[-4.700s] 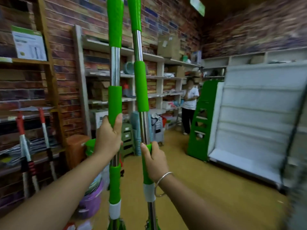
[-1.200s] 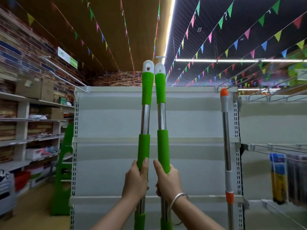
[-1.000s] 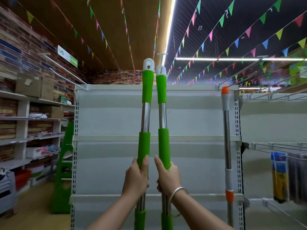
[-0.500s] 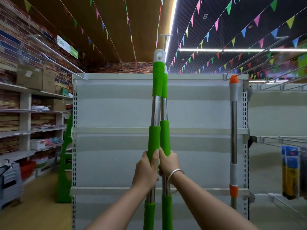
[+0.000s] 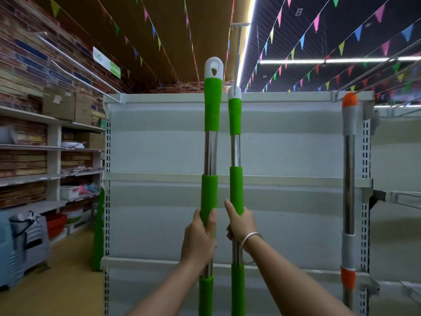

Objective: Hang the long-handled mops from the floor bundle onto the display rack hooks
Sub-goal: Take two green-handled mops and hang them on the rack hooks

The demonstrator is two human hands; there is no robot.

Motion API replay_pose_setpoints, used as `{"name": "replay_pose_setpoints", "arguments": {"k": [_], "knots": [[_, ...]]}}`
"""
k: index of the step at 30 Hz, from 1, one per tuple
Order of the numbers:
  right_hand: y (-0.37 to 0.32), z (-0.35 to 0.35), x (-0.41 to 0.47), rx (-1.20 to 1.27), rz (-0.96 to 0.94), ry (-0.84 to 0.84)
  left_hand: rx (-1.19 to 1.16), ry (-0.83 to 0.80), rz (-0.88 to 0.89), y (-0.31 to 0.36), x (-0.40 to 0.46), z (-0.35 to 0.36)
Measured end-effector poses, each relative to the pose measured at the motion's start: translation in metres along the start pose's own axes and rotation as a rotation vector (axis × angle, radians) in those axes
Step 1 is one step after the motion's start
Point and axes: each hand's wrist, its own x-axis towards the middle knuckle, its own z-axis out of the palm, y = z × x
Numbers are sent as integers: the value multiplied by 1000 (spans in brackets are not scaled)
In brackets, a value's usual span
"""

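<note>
Two green mop handles stand upright before the white display rack point(image 5: 159, 142). My left hand point(image 5: 199, 238) grips the left mop handle point(image 5: 211, 110) by its green sleeve; its white hanging cap reaches above the rack top. My right hand point(image 5: 240, 223), with a silver bracelet, grips the right mop handle point(image 5: 235, 119). That handle's white cap sits at the long metal hook point(image 5: 237, 51) jutting from the rack top; I cannot tell whether it is threaded on. An orange-tipped mop handle point(image 5: 348, 156) hangs at the rack's right edge. The mop heads are out of view.
Wall shelves point(image 5: 45, 151) with boxes and tubs run along the brick wall on the left. A green stepladder point(image 5: 98, 229) leans at the rack's left side. More metal hooks point(image 5: 376, 67) stick out at the upper right. Bunting flags hang from the ceiling.
The two handles, pressed together half a second ago, are now apart. The left one has risen higher; the right one's cap now sits at the metal hook.
</note>
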Motion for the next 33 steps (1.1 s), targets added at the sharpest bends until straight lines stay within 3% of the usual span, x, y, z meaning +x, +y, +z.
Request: {"name": "replay_pose_setpoints", "arguments": {"k": [5,17,28,33], "knots": [[9,1,10,16,-14,8,60,67,-8,-13,11,1],[19,-6,29,24,-16,-57,131,11,-24,-21,18,32],[25,-9,41,30,18,-70,167,192,-47,-52,21,-11],[23,-5,44,3,36,-73,242,179,-77,-62,16,-13]]}}
